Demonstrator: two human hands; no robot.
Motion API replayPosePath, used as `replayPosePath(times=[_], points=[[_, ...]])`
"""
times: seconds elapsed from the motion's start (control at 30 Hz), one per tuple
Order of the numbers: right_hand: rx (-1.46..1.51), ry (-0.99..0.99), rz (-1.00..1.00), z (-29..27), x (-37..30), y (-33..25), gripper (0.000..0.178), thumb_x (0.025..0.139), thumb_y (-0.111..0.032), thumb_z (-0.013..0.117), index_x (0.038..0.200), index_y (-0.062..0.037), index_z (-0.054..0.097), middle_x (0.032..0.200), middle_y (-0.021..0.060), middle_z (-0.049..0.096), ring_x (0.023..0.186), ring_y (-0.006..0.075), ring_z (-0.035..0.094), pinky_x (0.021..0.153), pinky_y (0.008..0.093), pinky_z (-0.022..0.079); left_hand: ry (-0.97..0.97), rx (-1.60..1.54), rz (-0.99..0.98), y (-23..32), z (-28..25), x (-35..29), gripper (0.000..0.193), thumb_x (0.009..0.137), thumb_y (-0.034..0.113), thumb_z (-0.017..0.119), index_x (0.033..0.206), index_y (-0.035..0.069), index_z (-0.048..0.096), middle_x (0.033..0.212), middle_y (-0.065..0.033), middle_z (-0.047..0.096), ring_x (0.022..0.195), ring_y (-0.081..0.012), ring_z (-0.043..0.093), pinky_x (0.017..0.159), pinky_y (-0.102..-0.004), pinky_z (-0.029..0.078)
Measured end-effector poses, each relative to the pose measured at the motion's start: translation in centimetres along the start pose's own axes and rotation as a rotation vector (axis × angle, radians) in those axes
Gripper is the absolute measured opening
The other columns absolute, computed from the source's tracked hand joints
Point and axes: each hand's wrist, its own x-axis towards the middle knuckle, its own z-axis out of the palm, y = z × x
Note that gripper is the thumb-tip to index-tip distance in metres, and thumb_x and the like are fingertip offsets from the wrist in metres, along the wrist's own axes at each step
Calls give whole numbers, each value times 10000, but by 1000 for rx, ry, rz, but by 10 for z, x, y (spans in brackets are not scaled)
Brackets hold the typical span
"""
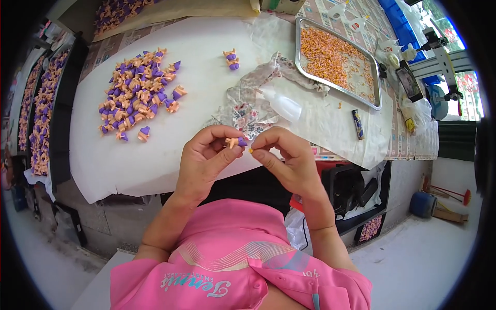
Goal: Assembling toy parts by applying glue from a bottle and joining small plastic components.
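Between the thumb and fingers of my left hand (200, 161) is a small peach and purple plastic doll figure part (236, 142), its purple end facing right. My right hand (292, 161) is closed in a pinch on a tiny yellow piece (251, 151), just right of the figure part and apart from it. Both hands are over the near edge of the white-covered table (191, 103). Beyond them lies a white squeeze bottle (285, 106) on its side, next to a crumpled floral cloth (247, 111). At left, a pile of similar peach and purple parts (134, 93) is spread out.
A metal tray (338, 84) at the far right holds many tiny orange-yellow pieces (328, 54). A few figure parts (231, 59) sit apart at the far middle. A dark blue tube (357, 124) lies at right, near a phone on a stand (409, 81). Racks of parts (46, 113) stand left.
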Motion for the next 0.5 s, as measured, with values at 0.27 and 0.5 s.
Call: replayPosePath(times=[0.27, 0.5], points=[[60, 37, 10, 9, -12, 0, 145, 837, 7, 697, 923, 25, 582, 875, 55, 620, 796, 107, 587, 722, 238, 487, -111, 105, 145, -10, 2, -8, 200, 875, -47, 633, 1071, -6, 623, 1021, -35, 574, 916, -88, 566, 824, -223, 480], [33, 19, 39, 4, -20, 2, 175, 823, 19, 707, 918, 17, 560, 856, 44, 609, 790, 100, 584, 721, 237, 490, -148, 181, 169, -14, 5, -12, 180, 878, -57, 616, 1053, -18, 629, 1077, -61, 560, 970, -110, 567, 841, -238, 485]])
